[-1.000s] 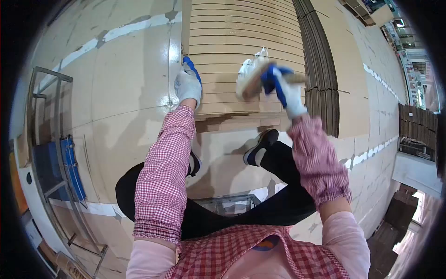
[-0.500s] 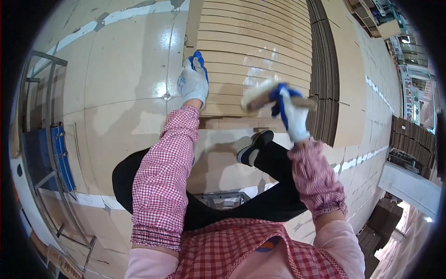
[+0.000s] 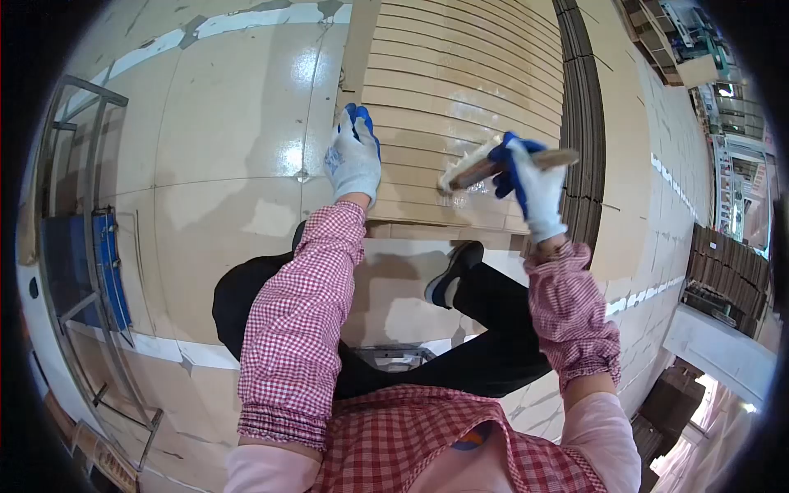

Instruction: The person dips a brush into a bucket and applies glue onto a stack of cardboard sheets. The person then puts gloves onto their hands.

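My right hand [image 3: 530,177], in a white and blue glove, is closed round the wooden handle of a wide brush [image 3: 472,174]. The brush's pale bristles touch a row of overlapping cardboard sheets [image 3: 411,152], where a wet, shiny patch shows. My left hand [image 3: 355,156], gloved the same way, rests at the left edge of the sheets. Its fingers are stretched forward, and nothing shows in its grasp.
A dark stack of cardboard edges [image 3: 582,140] runs along the right side of the sheets. On the left stands a metal frame [image 3: 90,246] with a blue panel [image 3: 111,271]. More cardboard stacks [image 3: 723,259] lie at far right. My shoe [image 3: 454,275] is just below the sheets.
The brush handle's end has swung away from me, and the brush is less blurred. My left hand keeps its place at the cardboard's edge. The whole view has shifted slightly.
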Tool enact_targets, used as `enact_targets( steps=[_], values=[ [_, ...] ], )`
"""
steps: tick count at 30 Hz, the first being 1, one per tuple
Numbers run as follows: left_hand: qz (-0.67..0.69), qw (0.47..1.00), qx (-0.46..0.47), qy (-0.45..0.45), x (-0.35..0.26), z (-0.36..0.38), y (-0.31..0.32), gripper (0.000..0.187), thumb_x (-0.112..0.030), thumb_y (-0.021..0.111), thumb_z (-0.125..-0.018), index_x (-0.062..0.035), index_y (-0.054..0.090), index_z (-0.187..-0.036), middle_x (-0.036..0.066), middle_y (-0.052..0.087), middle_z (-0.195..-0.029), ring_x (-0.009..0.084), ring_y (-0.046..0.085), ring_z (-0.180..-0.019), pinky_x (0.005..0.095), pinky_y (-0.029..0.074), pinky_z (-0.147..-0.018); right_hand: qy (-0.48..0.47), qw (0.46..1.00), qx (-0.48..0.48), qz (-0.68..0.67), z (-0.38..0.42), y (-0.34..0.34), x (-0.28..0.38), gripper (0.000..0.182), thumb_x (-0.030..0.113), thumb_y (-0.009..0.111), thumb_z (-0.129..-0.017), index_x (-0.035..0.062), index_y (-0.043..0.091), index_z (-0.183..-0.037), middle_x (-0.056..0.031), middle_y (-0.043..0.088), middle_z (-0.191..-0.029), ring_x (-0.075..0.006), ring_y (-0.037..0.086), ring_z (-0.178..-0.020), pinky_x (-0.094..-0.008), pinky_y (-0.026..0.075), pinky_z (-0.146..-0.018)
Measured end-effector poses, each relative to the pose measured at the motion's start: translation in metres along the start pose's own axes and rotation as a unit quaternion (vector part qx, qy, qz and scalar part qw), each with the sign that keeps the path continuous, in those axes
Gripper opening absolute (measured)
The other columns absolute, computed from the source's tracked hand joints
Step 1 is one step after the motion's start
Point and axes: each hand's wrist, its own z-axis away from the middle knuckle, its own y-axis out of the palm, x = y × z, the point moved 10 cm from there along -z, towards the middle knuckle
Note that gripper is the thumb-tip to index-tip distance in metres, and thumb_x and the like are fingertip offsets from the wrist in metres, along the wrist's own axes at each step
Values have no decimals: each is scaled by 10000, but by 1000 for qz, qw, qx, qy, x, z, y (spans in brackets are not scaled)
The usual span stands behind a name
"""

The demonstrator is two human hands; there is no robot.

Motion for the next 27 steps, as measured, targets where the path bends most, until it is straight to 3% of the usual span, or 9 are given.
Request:
enact_targets(
  steps=[3,8,11,15,20,23,27],
  values=[
    [3,999,20,-25,-3,1,0,443,-360,338,-923,-71,488,-1223,169,567,-1125,337,545,-1014,389,413,-881,-190,980,-52,-15,-42,-14,47,273,249,634,-820,-20,618,-783,-50,588,-621,-106,525,-468,-222,423,-422],
    [8,999,15,-36,3,-3,1,437,-360,350,-921,-66,500,-1207,171,571,-1116,339,546,-1011,389,416,-879,-175,982,-61,-33,-59,12,40,280,249,623,-825,-29,620,-794,-61,603,-643,-120,542,-475,-219,435,-429],
    [14,1000,-1,-16,2,-1,-1,431,-359,356,-919,-66,514,-1192,172,569,-1119,339,546,-1012,391,417,-877,-53,998,1,39,-15,10,22,278,247,613,-830,-24,614,-770,-61,605,-646,-114,533,-468,-223,432,-418],
    [20,999,17,-35,3,-2,2,421,-350,360,-918,-65,521,-1183,172,566,-1128,338,545,-1017,390,416,-880,-170,985,17,-15,-39,16,71,273,249,605,-834,-13,613,-760,-62,616,-665,-100,500,-431,-207,390,-383],
    [26,999,20,-43,5,-4,1,412,-341,368,-916,-62,524,-1176,169,568,-1125,337,544,-1018,389,415,-882,-184,977,104,16,-63,44,85,269,258,603,-835,-4,610,-777,-48,608,-657,-84,498,-443,-192,360,-370],
    [19,999,21,-36,7,-4,0,406,-335,377,-913,-60,526,-1173,165,570,-1124,335,544,-1021,387,414,-884,-145,977,151,25,-59,54,64,246,253,607,-829,9,610,-793,-18,585,-620,-68,482,-456,-180,337,-383],
    [16,999,15,-33,4,-4,-2,403,-332,385,-910,-61,527,-1171,160,570,-1128,332,543,-1025,387,412,-887,-133,973,183,44,-62,62,40,225,233,558,-851,17,585,-795,-45,597,-637,-74,446,-409,-186,315,-367]
  ],
)
